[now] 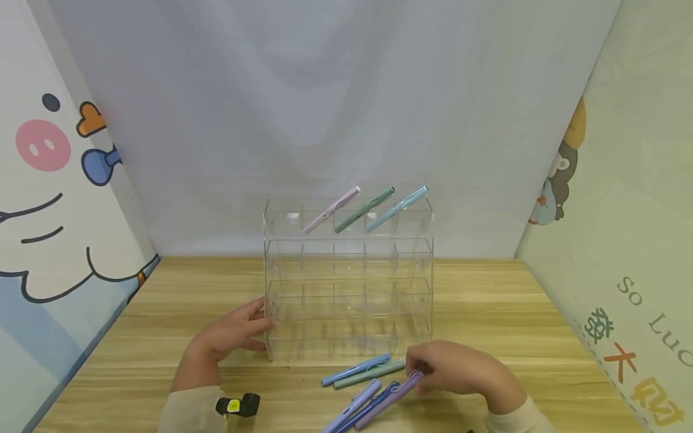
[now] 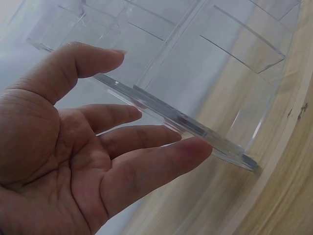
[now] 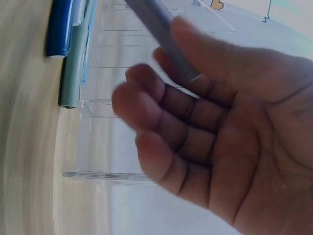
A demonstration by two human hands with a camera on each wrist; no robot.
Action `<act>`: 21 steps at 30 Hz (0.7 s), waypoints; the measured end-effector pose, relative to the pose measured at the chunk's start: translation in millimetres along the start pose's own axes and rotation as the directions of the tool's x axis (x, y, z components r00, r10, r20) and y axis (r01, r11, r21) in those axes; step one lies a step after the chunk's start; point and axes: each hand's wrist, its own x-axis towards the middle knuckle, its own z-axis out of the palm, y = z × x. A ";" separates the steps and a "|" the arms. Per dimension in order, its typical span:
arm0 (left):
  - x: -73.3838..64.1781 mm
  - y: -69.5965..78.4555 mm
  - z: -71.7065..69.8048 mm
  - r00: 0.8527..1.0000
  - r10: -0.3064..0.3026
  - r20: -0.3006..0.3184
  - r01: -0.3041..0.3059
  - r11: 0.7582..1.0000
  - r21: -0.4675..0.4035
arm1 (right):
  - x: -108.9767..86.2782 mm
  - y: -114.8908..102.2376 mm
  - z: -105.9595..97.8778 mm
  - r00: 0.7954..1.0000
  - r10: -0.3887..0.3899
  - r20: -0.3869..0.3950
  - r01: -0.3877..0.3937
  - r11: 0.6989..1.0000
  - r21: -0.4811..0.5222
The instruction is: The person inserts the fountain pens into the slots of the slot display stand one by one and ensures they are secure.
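A clear rack (image 1: 349, 295) with several tiers of small compartments stands upright on the wooden table (image 1: 487, 313). At the rack's left side, the left hand (image 1: 235, 331) has its fingers spread and fairly loose along the outside of the side panel, with the thumb across its front edge. Just in front of the rack's right part, the right hand (image 1: 455, 367) pinches a purple pen (image 1: 387, 400) by one end, between thumb and forefinger; its other fingers curl loosely.

The purple pen slants away from the rack toward the person, beside a dark blue pen (image 1: 367, 409) and a lavender pen (image 1: 353, 406). Between these and the rack, a blue pen (image 1: 356, 369) and a pale green pen (image 1: 369, 374) lie side by side on the table.

In the rack's top tier, three pens lean to the right: a pink pen (image 1: 331, 210), a dark green pen (image 1: 365, 210) and a light blue pen (image 1: 397, 208); exactly which compartments hold them is hard to tell. A pale curtain (image 1: 346, 90) hangs behind the rack, and a cartoon panel (image 1: 59, 216) stands well to its left
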 end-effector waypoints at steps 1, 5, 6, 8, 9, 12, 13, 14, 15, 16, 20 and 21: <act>0.2 -0.2 -0.1 1.000 0.000 0.001 0.000 1.000 -0.001 | -0.4 0.0 -1.1 1.000 -0.005 0.000 0.005 1.000 0.021; 1.4 -2.5 -0.2 1.000 -0.007 -0.003 0.007 1.000 0.002 | -1.7 0.8 -4.7 0.998 -0.056 -0.016 0.057 0.995 0.076; 1.6 -2.9 -0.1 1.000 -0.010 -0.005 0.010 1.000 0.003 | -2.0 1.1 -5.0 0.997 -0.074 -0.021 0.076 0.993 0.088; 1.9 -3.4 0.2 1.000 -0.015 -0.009 0.015 1.000 0.004 | -2.4 1.4 -5.7 0.993 -0.113 -0.034 0.116 0.987 0.113; 1.8 -3.1 0.3 1.000 -0.013 -0.009 0.013 1.000 0.004 | -2.6 1.4 -6.1 0.990 -0.132 -0.041 0.136 0.983 0.125; 1.3 -1.9 0.2 1.000 -0.011 -0.007 0.011 1.000 0.002 | -3.2 0.4 -7.4 0.981 -0.190 -0.050 0.196 0.962 0.191; 1.0 -1.4 0.1 1.000 -0.010 -0.005 0.010 1.000 0.002 | -3.8 -0.3 -8.3 0.977 -0.209 -0.054 0.215 0.952 0.218; 0.8 -1.1 0.0 1.000 -0.008 -0.004 0.008 1.000 0.002 | -4.6 -0.8 -9.0 0.972 -0.227 -0.059 0.234 0.941 0.243; 0.7 -0.7 -0.1 1.000 -0.006 -0.003 0.006 1.000 0.003 | -5.5 -1.4 -9.8 0.968 -0.243 -0.064 0.252 0.927 0.279; 0.7 -0.4 -0.2 1.000 -0.005 -0.004 0.005 1.000 0.002 | -6.4 -1.7 -10.6 0.964 -0.258 -0.071 0.267 0.910 0.316; 0.6 0.2 -0.1 1.000 -0.001 -0.005 0.001 1.000 0.004 | -9.6 -2.0 -13.8 0.943 -0.307 -0.131 0.332 0.816 0.473; 0.5 0.3 0.0 1.000 0.000 -0.005 0.000 1.000 0.004 | -10.2 -1.7 -14.7 0.934 -0.320 -0.156 0.354 0.787 0.505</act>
